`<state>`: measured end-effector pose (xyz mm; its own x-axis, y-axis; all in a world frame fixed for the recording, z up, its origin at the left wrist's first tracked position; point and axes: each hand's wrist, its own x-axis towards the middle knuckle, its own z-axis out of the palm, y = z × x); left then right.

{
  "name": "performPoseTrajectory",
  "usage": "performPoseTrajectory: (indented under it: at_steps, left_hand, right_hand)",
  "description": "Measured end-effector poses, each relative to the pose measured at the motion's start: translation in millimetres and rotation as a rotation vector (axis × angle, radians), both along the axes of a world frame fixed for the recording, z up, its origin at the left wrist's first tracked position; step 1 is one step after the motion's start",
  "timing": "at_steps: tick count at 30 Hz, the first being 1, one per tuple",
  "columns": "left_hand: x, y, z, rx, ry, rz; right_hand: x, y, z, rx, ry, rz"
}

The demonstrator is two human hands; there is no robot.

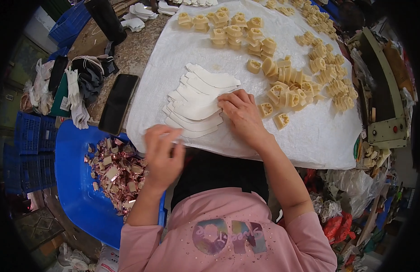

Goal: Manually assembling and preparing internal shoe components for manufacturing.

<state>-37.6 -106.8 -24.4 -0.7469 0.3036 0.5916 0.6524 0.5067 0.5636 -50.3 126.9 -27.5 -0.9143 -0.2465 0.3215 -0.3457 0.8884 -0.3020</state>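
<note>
A fanned stack of thin white curved pieces point(198, 102) lies on the white cloth in front of me, their edges overlapping. My right hand point(241, 113) is at the stack's right edge, fingers bent and fingertips closed on the end of a white piece; the thumb is mostly hidden. Just off the stack's lower left corner, my left hand point(163, 156) is blurred by motion. Its thumb and fingers are apart, and nothing shows between them.
Beige molded blocks point(291, 88) sit in rows and heaps across the white cloth point(151, 90). A black phone point(119, 103) rests at the left. Below it, a blue tub point(74, 181) holds shiny pink and beige pieces point(117, 174). A metal machine housing point(384, 90) stands at right.
</note>
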Motion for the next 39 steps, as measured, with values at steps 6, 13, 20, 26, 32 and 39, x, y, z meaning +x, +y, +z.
performPoseTrajectory:
  at_steps: [6,13,20,26,32,39]
  left_hand:
    - [-1.6,43.8,-14.2,-0.233,-0.001,-0.119]
    - [-0.8,46.2,-0.7,-0.216,-0.028,-0.118]
    - [8.6,70.2,18.4,0.907,-1.196,-0.380]
    - [12.5,86.7,11.5,1.032,-1.231,-0.436]
    - [15.2,96.3,12.3,0.969,-1.254,-0.435]
    - [18.5,101.3,20.5,1.025,-1.270,-0.442]
  right_hand:
    - [-4.7,-8.4,6.1,0.043,0.001,-0.019]
    - [9.0,-2.6,43.0,-0.120,0.331,-0.133]
    - [64.5,10.8,31.5,-0.045,0.296,-0.011]
    - [89.0,68.3,2.5,-0.222,0.320,-0.375]
    - [91.5,83.0,-9.4,-0.276,0.154,-0.552]
    - [107.1,91.4,-4.2,-0.240,0.135,-0.593]
